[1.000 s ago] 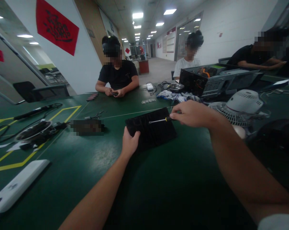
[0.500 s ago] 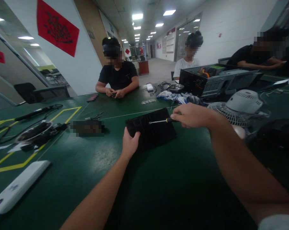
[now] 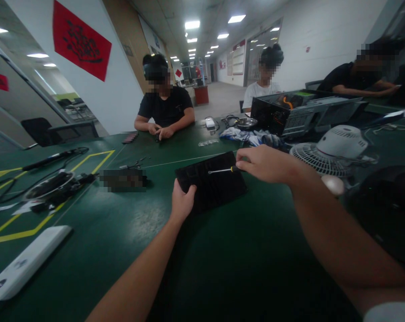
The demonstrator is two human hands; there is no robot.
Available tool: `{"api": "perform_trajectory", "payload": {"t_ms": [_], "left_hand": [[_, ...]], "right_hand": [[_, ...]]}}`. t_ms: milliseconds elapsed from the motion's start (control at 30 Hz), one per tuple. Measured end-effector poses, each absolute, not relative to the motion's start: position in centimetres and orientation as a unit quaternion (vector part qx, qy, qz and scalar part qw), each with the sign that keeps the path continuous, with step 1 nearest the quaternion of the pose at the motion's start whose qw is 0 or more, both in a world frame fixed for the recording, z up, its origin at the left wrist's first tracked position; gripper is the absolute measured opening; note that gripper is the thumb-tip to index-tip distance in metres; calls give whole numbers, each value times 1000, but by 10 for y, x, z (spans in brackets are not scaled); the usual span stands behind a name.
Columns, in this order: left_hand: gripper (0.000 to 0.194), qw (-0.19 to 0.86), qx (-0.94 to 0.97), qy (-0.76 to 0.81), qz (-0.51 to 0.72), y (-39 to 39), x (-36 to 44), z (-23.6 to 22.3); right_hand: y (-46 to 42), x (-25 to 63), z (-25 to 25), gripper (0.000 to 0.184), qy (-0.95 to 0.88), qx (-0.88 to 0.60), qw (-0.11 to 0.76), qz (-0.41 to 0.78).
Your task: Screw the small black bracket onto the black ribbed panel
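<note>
Person's fingers closed in 2 grips: left hand (image 3: 183, 200) on black panel (image 3: 219, 190), right hand (image 3: 264, 164) round screwdriver (image 3: 224, 170). Best: panel braced, shaft (image 3: 219, 171) steady.

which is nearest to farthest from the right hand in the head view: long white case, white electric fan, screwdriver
1. Screwdriver: held in the right hand.
2. White electric fan: to that hand's right, beyond the forearm.
3. Long white case: far across to the left, at the picture's lower left.
</note>
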State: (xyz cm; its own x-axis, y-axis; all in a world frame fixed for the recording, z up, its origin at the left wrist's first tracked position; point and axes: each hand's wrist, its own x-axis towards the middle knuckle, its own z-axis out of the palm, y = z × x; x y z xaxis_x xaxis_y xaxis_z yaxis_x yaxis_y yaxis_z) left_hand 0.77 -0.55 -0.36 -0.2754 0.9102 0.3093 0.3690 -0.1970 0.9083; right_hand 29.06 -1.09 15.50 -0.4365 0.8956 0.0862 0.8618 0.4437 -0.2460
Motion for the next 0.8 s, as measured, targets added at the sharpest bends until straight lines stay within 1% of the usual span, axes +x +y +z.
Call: {"api": "perform_trajectory", "payload": {"t_ms": [100,233,467,800], "left_hand": [[36,246,546,587,545,-6,8,-3],[38,239,547,587,547,-4,8,-3],[40,239,548,587,546,-4,7,-3],[37,240,550,589,541,-7,8,-1]], "right_hand": [[-13,290,156,30,-834,-537,104,74],[-17,288,158,32,-840,-532,100,45],[-23,283,160,21,-834,-540,110,25],[-23,283,160,23,-839,-532,118,-1]]}}
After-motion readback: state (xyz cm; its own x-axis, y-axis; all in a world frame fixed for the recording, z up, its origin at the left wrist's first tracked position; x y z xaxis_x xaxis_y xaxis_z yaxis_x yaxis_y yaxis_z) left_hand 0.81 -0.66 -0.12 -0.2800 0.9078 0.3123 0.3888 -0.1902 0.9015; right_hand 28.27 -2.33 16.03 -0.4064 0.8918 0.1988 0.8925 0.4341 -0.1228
